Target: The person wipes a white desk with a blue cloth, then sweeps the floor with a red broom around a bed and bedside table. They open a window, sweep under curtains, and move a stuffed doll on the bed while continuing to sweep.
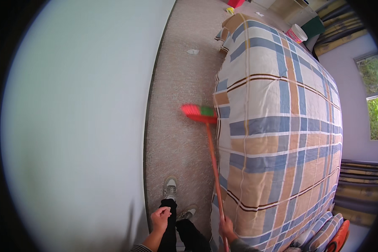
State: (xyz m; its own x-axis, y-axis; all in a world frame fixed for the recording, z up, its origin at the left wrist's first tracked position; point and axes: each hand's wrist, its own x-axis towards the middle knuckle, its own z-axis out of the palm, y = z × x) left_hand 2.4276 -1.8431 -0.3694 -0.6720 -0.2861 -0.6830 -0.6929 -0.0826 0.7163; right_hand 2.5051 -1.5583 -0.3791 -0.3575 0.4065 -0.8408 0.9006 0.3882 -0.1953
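Note:
My right hand (226, 227) is wrapped around the orange handle (214, 167) of a broom, beside the bed. The broom's red head (193, 114), with red and green bristles, is blurred over the floor, and its right end meets the hanging edge of the plaid bedspread (264, 138). My left hand (160, 218) is held in front of my black trousers, fingers curled in, with nothing seen in it. Ahead of the broom, a pale scrap (193, 51) lies on the speckled floor (179, 145).
A pale wall (82, 126) bounds the narrow floor strip on the left; the bed bounds it on the right. At the far end are a yellow item (230, 10), a red object (236, 3) and a white bucket (297, 33). Plaid pillows (324, 231) lie at the lower right.

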